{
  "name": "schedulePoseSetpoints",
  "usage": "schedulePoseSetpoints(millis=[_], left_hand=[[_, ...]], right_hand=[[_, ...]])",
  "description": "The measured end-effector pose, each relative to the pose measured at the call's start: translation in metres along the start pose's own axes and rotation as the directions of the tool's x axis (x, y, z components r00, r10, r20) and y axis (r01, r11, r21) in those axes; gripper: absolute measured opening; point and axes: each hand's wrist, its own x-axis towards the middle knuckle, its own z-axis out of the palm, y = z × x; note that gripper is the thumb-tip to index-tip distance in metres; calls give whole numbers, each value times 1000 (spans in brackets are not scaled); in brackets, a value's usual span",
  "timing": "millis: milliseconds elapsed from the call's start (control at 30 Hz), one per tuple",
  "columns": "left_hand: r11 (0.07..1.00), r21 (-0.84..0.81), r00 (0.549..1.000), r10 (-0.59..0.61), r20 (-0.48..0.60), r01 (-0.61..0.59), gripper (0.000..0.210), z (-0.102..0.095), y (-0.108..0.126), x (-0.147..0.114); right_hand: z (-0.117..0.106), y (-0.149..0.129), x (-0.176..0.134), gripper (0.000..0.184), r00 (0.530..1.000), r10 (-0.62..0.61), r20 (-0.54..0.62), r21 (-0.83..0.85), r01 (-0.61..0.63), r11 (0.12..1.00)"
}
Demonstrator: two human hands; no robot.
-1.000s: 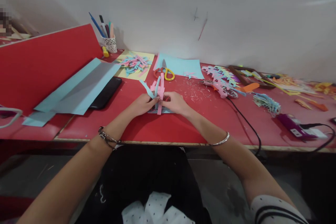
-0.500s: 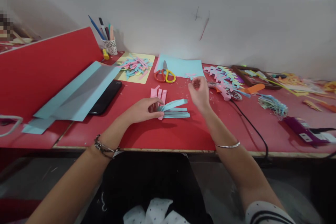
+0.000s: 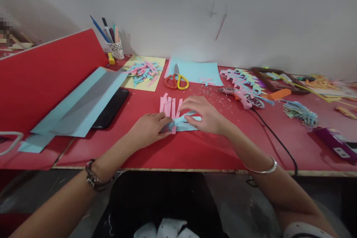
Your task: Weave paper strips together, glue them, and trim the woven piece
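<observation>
Pale blue paper strips (image 3: 182, 127) lie sideways across upright pink paper strips (image 3: 167, 105) on the red tabletop. My left hand (image 3: 149, 130) presses the left ends of the blue strips, its thumb and fingers closed around where the two colours cross. Just to the right, my right hand (image 3: 208, 115) reaches over the strips, thumb and fingers bent around a blue strip. Its fingertips are beside the rightmost pink strip and partly hide the strips. Behind the strips lie scissors (image 3: 176, 81) with red and yellow handles.
A yellow sheet (image 3: 152, 85) bears a heap of paper scraps. Blue sheets (image 3: 83, 100) overlap a black phone (image 3: 110, 109) at left. A cup (image 3: 115, 49) holds pens. At right lie a pink glue gun (image 3: 240, 96) with its cord, folded paper chains (image 3: 242, 80) and a purple box (image 3: 334, 143).
My right hand has come down and left from above the table onto the strips. More pink strips show spread apart now. My left hand stays at the crossing.
</observation>
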Motion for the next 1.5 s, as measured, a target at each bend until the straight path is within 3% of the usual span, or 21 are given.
schedulePoseSetpoints(millis=[233,400,633,767,833,967,1067,1133,1233,1300,1367,1500], left_hand=[[999,-34,1000,0,-32,-1,25,5,-4,-1],[995,-96,999,-29,-42,25,25,0,1,0],[994,9,992,-105,-73,106,32,1,11,2],[985,79,987,-151,-56,156,30,1,16,3],[975,96,979,-194,-66,200,31,1,19,4],[957,140,966,-247,-78,256,33,0,24,6],[946,172,961,-267,-71,276,34,0,25,7],[942,172,957,-278,-84,289,34,0,25,8],[929,153,941,-325,-94,337,29,-1,23,7],[916,143,927,-364,-89,374,25,-2,22,6],[912,135,921,-379,-85,388,22,-3,21,5],[916,117,921,-373,-109,385,25,-4,19,1]], right_hand=[[7,6,-10,32,960,188,209,292,-245,925],[2,7,-15,30,946,212,247,347,-290,892],[5,5,-17,33,927,215,308,575,-362,734],[9,0,-17,33,940,164,300,764,-339,548],[10,-3,-17,33,947,142,287,800,-319,507],[13,-6,-15,30,963,166,213,768,-270,580],[16,-2,-13,21,960,279,19,634,-227,739],[17,2,-12,15,924,353,-148,508,-235,829],[18,7,-12,14,901,340,-270,310,-253,917],[18,7,-12,15,946,248,-208,166,-216,962],[18,4,-12,16,986,157,-59,52,-154,987],[21,-2,-12,18,967,98,235,-55,-87,995]])
